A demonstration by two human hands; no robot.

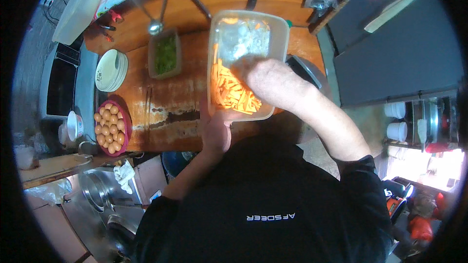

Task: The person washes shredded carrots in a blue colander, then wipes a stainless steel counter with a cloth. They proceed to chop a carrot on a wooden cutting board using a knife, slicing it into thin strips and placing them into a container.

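A translucent plastic container [279,40] of cut orange vegetable strips [236,95], which look like carrot, is tipped so that I see into it. My left hand [216,131] grips its near left corner, fingers along the outer wall. Inside the container, my right hand [261,76] reaches over the far side of the strips. Its fingers are blurred and partly hidden, so I cannot tell whether they hold any. Most strips lie toward the near end; a few cling to the far end. Left of it, a smaller container [178,53] with chopped greens [165,55] rests on the wooden table [190,95].
Stacked plates [111,70] and a red basket [127,122] of brown eggs [109,128] stand at the table's left. Chopsticks [147,109] lie nearer the middle. A metal ladle [155,27] is at the back. Beyond my right arm sits a dark flat object [303,69], partly hidden.
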